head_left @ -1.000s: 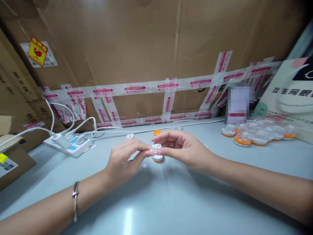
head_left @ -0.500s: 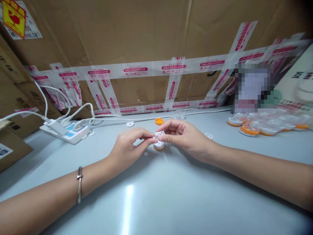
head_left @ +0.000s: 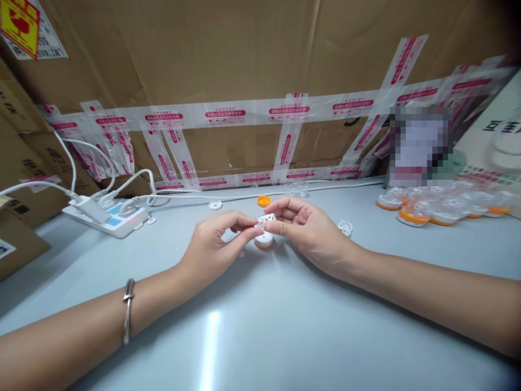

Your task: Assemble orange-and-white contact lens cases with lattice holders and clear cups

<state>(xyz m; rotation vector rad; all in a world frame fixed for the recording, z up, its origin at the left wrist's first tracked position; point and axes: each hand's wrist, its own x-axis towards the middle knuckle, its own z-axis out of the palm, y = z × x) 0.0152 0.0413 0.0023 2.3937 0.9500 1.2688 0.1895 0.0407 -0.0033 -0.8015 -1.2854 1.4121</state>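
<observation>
Between the fingertips of both hands is a small white openwork plastic piece. My left hand pinches its left side with thumb and forefinger. On the other side, my right hand grips it the same way, its other fingers curled. Just below the fingertips stands a round white disc with an orange base, on the table. An orange ring-like cap lies behind the hands, and a white ring lies to its left. Beside my right wrist rests another white openwork piece.
A white power strip with plugged-in cables stands at the left. Several clear-topped, orange-based round pieces are heaped at the right, before a pixelated object. A large taped cardboard box walls off the back; a clear plastic piece lies near it.
The held white piece has tilted and risen slightly, so more of the white disc below it shows. More of the white piece by my right wrist is visible. Both hands keep their pinch.
</observation>
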